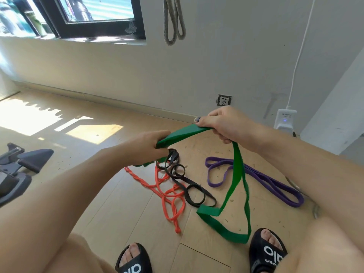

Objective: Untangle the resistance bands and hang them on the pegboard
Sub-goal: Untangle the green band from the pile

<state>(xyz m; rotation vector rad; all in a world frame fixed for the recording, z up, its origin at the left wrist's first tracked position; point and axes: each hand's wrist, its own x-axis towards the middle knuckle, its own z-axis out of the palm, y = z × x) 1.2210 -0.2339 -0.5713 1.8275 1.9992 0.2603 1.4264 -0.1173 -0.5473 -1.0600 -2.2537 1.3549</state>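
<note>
My left hand (146, 146) and right hand (222, 123) each curl tight around the green band (237, 170), a short span taut between them (thumb on top at right), its loop trailing to the floor (110, 198) at five o'clock. Orange band (167, 192), black band (187, 184) and purple band (262, 178) lie below. My slides (266, 251) read "alo".
</note>
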